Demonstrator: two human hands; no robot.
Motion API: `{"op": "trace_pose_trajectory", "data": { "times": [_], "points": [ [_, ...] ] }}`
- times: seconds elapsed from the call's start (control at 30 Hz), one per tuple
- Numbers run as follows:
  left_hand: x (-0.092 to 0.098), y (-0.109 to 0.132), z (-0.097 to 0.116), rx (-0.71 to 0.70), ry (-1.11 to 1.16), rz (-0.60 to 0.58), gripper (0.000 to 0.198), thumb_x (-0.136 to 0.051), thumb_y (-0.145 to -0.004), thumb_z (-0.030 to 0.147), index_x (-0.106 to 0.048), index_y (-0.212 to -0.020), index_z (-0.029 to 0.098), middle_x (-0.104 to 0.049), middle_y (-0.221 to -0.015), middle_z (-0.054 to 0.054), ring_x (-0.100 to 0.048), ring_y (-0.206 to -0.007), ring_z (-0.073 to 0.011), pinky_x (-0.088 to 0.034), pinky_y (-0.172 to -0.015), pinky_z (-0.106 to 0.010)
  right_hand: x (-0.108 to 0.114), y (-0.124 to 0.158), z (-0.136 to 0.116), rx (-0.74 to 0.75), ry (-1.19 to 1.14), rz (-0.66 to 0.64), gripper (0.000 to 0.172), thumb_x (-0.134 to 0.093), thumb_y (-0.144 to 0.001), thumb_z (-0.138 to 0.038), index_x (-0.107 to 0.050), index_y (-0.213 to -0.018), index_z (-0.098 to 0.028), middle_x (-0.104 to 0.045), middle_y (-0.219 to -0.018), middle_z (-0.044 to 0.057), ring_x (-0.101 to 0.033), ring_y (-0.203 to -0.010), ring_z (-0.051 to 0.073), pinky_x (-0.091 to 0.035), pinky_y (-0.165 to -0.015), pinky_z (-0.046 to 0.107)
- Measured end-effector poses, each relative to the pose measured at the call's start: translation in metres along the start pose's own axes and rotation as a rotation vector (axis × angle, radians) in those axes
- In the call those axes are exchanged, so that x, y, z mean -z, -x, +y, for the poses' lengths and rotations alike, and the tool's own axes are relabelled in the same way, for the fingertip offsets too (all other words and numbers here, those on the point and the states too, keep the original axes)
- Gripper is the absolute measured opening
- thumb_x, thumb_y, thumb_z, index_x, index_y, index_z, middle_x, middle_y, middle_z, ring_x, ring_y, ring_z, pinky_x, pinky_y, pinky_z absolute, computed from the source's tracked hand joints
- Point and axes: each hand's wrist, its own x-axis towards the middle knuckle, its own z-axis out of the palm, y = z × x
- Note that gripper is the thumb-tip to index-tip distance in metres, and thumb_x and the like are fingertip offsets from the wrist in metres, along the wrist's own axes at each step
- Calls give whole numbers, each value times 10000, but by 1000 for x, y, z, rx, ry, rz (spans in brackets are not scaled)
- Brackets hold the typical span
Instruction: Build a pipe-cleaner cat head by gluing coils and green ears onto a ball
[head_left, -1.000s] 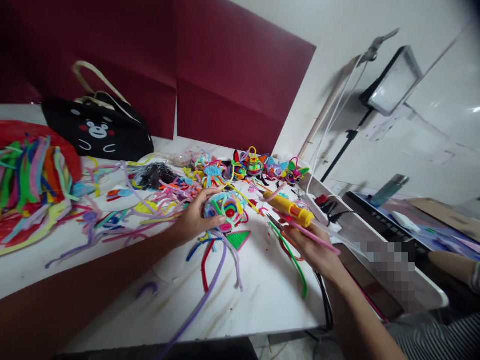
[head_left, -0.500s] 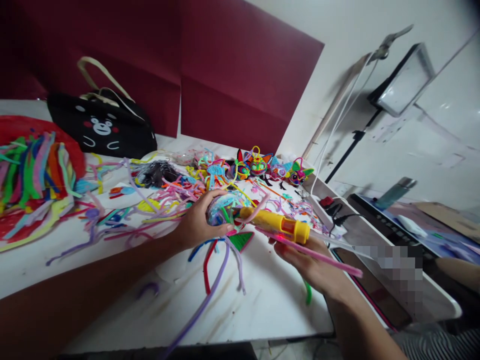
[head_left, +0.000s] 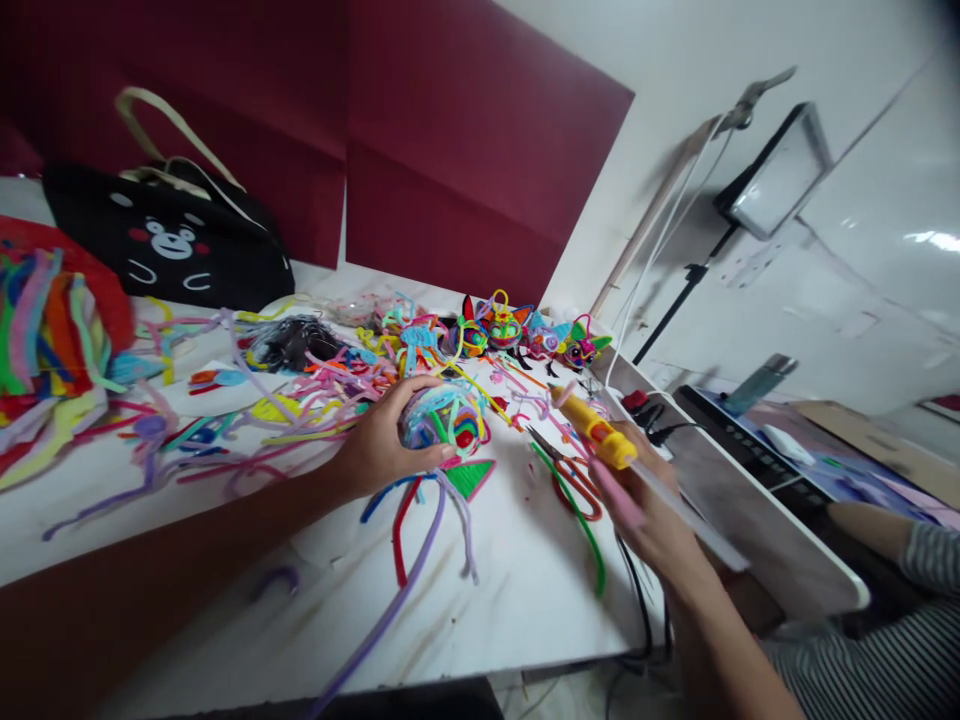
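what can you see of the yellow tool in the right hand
The yellow tool looks like a glue gun, with a plastic-looking body and an orange patch on its side. It slants in the right hand, its narrow tip pointing away from the wearer and leftward, over the right part of the white tabletop. A long translucent stick juts from its rear. The hand hides its grip. A pink strip lies just below; whether they touch is unclear.
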Motion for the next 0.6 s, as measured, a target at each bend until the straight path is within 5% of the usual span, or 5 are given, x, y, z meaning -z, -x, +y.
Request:
{"op": "trace_pose_trajectory", "data": {
  "times": [0.27, 0.47, 0.6],
  "points": [
    [0, -2, 8, 56, 213, -73, 749, -903, -579, 343, -609, -1261, 252, -692, -1205, -80, -648, -1161, -352, -543, -970, -402, -11, 1, -1, 95, 565, -98, 268, -465, -963, -168, -604, -1181, -97, -654, -1174, 202, -649, -892, 292, -495, -715, 382],
    [3, 3, 19, 388, 681, -235, 745, -908, -544, 510, -650, -1211, 299, -727, -1163, -82, -717, -1025, -366, -617, -771, -416, -19, -5, -10, 336, 737, -202, 299, -466, -975, -112, -615, -1233, -90, -664, -1209, 191, -613, -924, 280, -451, -782, 391],
    [5, 7, 24, 463, 776, -380, 757, -913, -545, 496, -641, -1220, 287, -743, -1133, -91, -723, -1024, -353, -616, -793, -410, -24, -3, -16, 496, 775, -170, 319, -412, -984, -75, -623, -1224, -88, -674, -1205, 187, -596, -855, 262, -429, -718, 388]
  ]
}}
